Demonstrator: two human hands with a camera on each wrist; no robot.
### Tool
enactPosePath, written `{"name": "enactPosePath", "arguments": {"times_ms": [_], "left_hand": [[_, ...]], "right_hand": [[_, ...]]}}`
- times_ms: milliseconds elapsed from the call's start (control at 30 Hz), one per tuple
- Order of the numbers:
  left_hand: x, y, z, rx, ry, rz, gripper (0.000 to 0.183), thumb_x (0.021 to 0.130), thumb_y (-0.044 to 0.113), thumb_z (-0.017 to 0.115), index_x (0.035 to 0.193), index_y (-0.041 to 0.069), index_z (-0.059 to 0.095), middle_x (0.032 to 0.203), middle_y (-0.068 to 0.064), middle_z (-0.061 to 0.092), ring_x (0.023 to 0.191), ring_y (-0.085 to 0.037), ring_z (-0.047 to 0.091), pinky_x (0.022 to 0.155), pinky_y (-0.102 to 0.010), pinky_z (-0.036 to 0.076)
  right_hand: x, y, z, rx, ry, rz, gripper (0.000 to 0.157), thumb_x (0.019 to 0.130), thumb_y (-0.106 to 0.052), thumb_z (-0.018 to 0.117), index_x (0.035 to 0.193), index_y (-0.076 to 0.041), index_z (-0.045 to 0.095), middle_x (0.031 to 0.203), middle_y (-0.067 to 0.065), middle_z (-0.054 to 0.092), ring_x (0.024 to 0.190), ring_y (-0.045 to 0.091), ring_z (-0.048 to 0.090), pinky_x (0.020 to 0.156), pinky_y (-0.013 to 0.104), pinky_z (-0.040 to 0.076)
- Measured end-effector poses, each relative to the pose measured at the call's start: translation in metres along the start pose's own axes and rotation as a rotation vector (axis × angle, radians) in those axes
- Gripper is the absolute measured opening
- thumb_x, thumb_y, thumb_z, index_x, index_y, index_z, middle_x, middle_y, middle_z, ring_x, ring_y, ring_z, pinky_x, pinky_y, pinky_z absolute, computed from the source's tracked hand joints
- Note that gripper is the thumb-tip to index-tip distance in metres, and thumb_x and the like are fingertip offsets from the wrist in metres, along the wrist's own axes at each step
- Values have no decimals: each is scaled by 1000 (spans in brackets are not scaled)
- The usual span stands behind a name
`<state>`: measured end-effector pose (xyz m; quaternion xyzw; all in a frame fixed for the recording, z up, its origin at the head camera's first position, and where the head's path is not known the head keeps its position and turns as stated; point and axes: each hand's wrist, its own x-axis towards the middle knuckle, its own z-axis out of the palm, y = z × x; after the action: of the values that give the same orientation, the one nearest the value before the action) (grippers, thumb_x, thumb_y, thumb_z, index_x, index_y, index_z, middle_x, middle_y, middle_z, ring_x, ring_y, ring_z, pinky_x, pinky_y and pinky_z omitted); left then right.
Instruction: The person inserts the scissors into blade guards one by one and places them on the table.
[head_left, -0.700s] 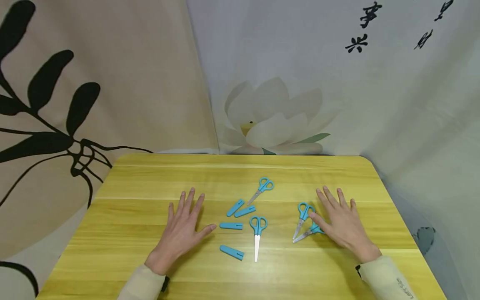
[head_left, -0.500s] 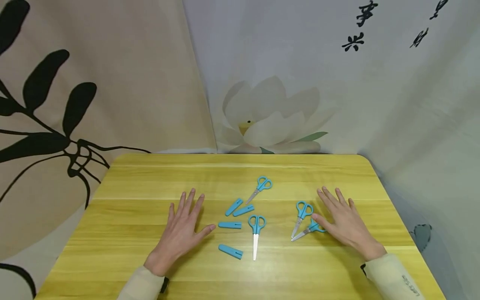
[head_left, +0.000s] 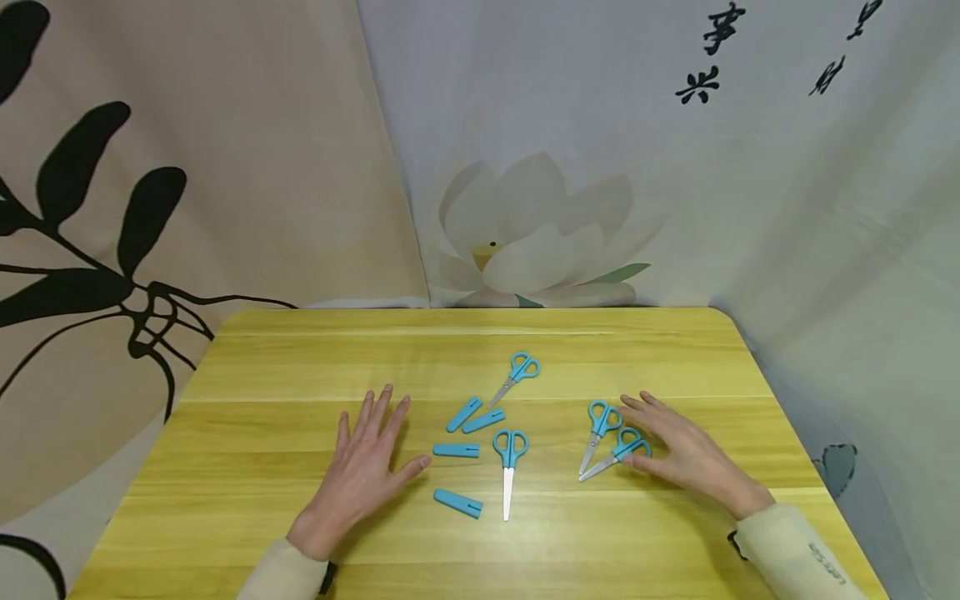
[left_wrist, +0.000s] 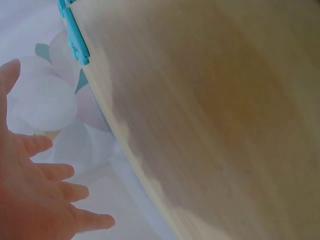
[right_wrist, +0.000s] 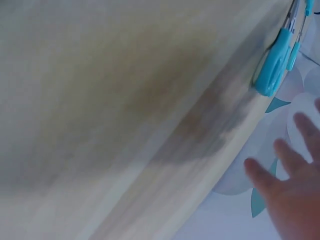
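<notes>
My left hand (head_left: 356, 487) is spread flat above the left side of the table, holding nothing; its thumb points toward a blue blade cover (head_left: 456, 450). Over on the right, my right hand (head_left: 686, 454) has its thumb beside the blue handle of one pair of scissors (head_left: 626, 448); whether they touch cannot be told. Another pair of scissors (head_left: 601, 423) lies against it, tips together. In the right wrist view the spread fingers (right_wrist: 290, 159) stand apart from blue-handled scissors (right_wrist: 272, 67). Mid-table lies a third pair of scissors (head_left: 510, 454), its blades whitish.
One more pair of scissors (head_left: 522, 368) lies farther back. Several blue covers, among them a front one (head_left: 458, 503) and a back one (head_left: 464, 414), are scattered left of it. A printed curtain (head_left: 540, 125) hangs behind the wooden table (head_left: 300, 350).
My right hand has lowered and turned, its fingers coming closer together and its thumb shifting toward the nearer right-hand scissors' handle. The left hand stays almost still. The head view has shifted slightly.
</notes>
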<state>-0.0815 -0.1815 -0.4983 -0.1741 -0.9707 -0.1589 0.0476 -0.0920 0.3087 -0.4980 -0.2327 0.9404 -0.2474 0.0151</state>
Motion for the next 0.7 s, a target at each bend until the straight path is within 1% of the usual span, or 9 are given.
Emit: {"name": "enactPosePath", "arguments": {"times_ms": [133,200,300,400,500,600,700], "left_hand": [[-1,0,1,-8,2,1,93,93,62,67,162,9,33,169,-23,17,153,-50,16,113,-79,14],[-2,1,1,-9,2,1,94,93,62,67,162,8,33,169,-23,17,153,-49,16,113,-79,14],[-3,1,2,-7,3,1,94,92,62,68,161,8,34,169,-22,17,153,-49,16,113,-78,15],[-4,1,3,-10,6,2,94,92,61,69,161,8,34,169,-22,17,153,-49,17,113,-78,16],[-5,2,3,-17,15,10,93,92,60,69,160,7,36,168,-22,19,152,-49,19,113,-77,18],[-5,2,3,-22,26,26,92,92,59,70,159,6,37,168,-22,21,152,-48,21,114,-76,20],[-4,2,3,-31,42,46,91,93,58,70,158,4,38,168,-21,22,152,-47,22,115,-74,21]], "right_hand": [[0,-1,4,30,3,-76,60,87,-28,86,140,-11,65,146,7,60,137,36,50,104,61,46],[1,-1,6,24,18,-125,53,84,-23,87,133,-13,70,137,3,65,128,32,57,99,57,51],[4,1,10,14,43,-191,47,81,-18,90,125,-14,74,127,-3,69,118,26,61,93,51,54],[5,3,14,8,53,-235,43,80,-16,90,120,-15,76,122,-5,70,114,24,62,90,48,55],[5,4,15,17,33,-241,38,82,-17,89,118,-14,76,122,-3,69,113,24,61,90,45,55],[4,4,15,20,4,-221,36,84,-17,87,118,-14,76,124,-1,68,115,24,60,91,43,56],[3,4,15,17,-23,-206,35,86,-15,86,119,-14,76,125,0,66,116,25,59,92,44,55]]}}
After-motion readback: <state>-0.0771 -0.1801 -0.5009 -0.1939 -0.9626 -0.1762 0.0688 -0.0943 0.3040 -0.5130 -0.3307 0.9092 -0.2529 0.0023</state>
